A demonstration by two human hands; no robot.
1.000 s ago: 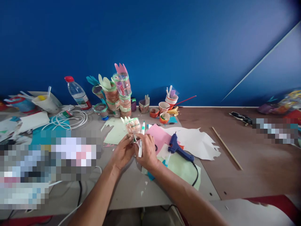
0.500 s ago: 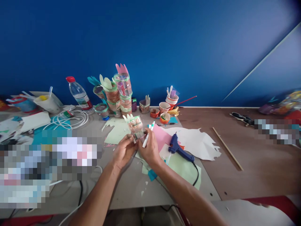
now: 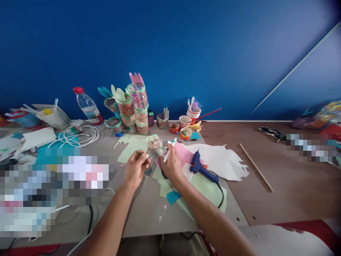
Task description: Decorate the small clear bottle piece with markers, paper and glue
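Note:
In my right hand is a white marker with a green band, slanting up between thumb and fingers. Just beyond those fingertips a clear plastic cup with a printed label leans over; my right fingers appear to touch its near end, though the contact is partly hidden. To the left, apart from the cup, my left hand is closed in a pinch around a small pale piece too tiny to name. Beneath both hands lie green paper sheets and a pink sheet.
A blue glue gun rests on paper right of my right hand, its black cord trailing forward. Stacked decorated plastic cups and a red-capped bottle stand toward the wall. Farther right lies a wooden stick. Coiled white cable sits left.
My left hand has pulled away from the cup, leftward, with the small pale piece. The cup has tipped over. My right hand has shifted slightly right, still gripping the marker.

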